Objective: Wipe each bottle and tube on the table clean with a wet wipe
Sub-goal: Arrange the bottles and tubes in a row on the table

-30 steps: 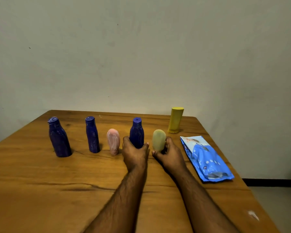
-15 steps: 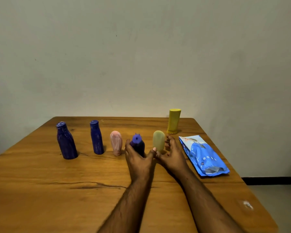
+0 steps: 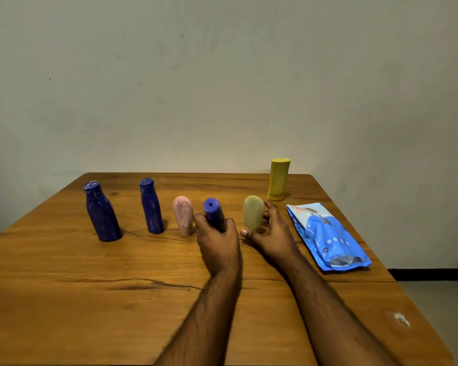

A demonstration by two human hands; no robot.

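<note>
My left hand (image 3: 218,241) is wrapped around a small blue bottle (image 3: 213,211), which tilts toward me so its cap faces the camera. My right hand (image 3: 271,235) curls around a pale green tube (image 3: 253,212) that stands upright on the wooden table (image 3: 90,299). To the left, a pink tube (image 3: 183,217) and two more blue bottles (image 3: 151,206) (image 3: 101,211) stand upright in a row. A yellow tube (image 3: 278,179) stands at the back. A blue wet wipe pack (image 3: 325,235) lies flat at the right.
A plain wall rises just behind the table's far edge. The table's right edge runs close past the wipe pack, with floor beyond it. A small white spot (image 3: 401,318) marks the table near the front right corner.
The small blue bottle stood upright in my left hand and now leans toward me. My right hand stays on the pale green tube. The view has tilted up slightly.
</note>
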